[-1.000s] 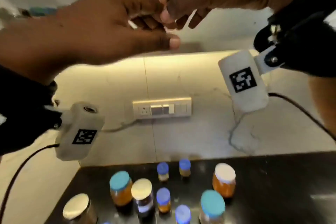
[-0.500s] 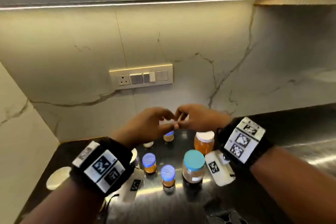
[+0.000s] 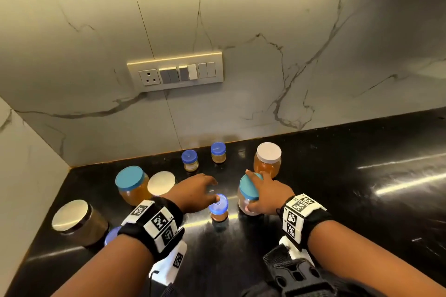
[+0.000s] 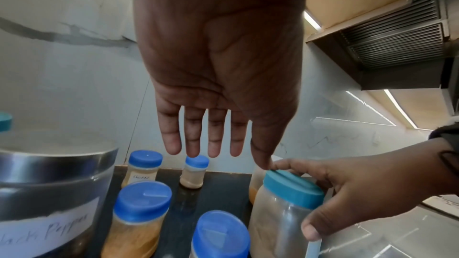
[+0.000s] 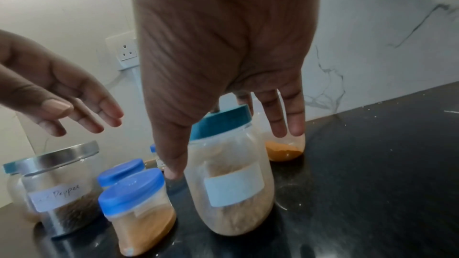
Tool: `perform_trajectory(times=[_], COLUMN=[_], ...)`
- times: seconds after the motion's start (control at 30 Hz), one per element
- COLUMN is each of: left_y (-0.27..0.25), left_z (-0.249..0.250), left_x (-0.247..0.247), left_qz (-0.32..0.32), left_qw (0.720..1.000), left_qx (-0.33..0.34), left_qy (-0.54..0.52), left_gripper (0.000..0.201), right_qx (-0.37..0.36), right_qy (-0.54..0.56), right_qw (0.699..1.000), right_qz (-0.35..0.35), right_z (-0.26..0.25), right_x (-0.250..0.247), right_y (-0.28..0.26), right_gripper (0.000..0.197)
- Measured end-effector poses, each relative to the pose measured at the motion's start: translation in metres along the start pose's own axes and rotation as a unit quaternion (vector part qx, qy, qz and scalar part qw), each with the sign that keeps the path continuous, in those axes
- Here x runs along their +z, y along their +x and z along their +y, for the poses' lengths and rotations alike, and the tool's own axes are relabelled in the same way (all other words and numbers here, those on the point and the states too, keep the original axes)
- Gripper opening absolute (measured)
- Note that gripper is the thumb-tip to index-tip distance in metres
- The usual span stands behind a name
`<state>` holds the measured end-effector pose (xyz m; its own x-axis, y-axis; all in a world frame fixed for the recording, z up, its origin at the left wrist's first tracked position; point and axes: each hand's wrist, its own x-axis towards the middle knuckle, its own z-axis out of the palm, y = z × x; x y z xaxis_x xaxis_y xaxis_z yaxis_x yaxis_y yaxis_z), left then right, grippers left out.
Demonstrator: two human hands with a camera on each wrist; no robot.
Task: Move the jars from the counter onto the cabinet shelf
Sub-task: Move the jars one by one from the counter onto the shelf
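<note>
On counter (image 3: 337, 176) | R hand (image 3: 265, 194) grips teal-lid jar (image 3: 248, 188) | L hand (image 3: 193, 190) flat

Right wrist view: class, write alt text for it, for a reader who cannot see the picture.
The right hand grips a teal-lidded jar of pale powder standing on a black counter, thumb down its side. Left of it, the open left hand hovers above blue-lidded jars and a steel-lidded jar labelled pepper.

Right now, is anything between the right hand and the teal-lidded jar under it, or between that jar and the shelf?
Nothing visible does: the right hand grips the teal-lidded jar, thumb on its side, fingers over the lid. The cabinet shelf is out of view.
</note>
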<state>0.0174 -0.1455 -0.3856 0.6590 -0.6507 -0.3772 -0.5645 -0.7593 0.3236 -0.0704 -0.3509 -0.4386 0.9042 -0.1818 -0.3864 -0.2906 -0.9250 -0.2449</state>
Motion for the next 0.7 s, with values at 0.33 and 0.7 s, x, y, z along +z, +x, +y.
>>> perform_trajectory(times=[0.33, 0.7], left_y=[-0.009, -0.040], left_z=[-0.011, 0.025], left_x=[0.002, -0.086], left_qz=[-0.019, 0.109], left_qw=[0.999, 0.992], left_qx=[-0.038, 0.042], left_qy=[-0.010, -0.048], left_gripper=[0.052, 0.043], right_qx=[0.012, -0.023], right_qy=[0.069, 0.021], right_qw=[0.997, 0.993], right_qz=[0.030, 0.116], right_z=[-0.002, -0.004], right_x=[-0.019, -0.204], right_y=[-0.009, -0.116], right_gripper=[0.086, 0.080])
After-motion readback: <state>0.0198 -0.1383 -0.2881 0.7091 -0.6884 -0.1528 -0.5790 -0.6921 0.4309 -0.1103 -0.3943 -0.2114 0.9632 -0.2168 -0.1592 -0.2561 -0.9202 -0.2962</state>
